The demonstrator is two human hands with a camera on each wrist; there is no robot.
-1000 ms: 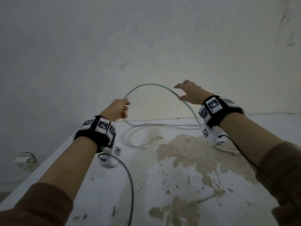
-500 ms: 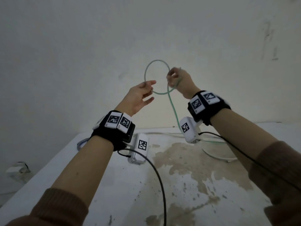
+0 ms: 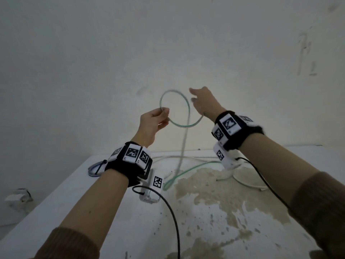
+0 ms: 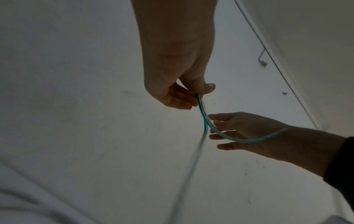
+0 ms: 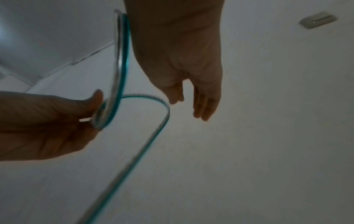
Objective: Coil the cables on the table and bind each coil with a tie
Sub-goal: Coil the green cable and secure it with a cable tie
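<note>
A green-tinted cable (image 3: 187,105) forms one small loop in the air in front of the wall. My left hand (image 3: 164,112) pinches the loop's crossing between thumb and fingers; the left wrist view shows this pinch on the cable (image 4: 201,104). Just right of the loop my right hand (image 3: 193,96) is spread, fingers straight, holding nothing. The cable (image 5: 122,60) runs past its wrist. From the loop the cable drops to the table (image 3: 112,230) and trails across it. In the right wrist view my left hand (image 5: 95,112) holds the loop.
A white cable (image 3: 242,181) lies loose on the table's far right. A small grey coil (image 3: 94,170) sits at the table's back left corner. The tabletop is white with worn brown patches. A bare wall stands right behind it. Black camera leads hang from both wrists.
The loop has passed from my right hand to my left: the left fingers have closed on it, the right has let go and drawn away to the right. Both hands sit lower.
</note>
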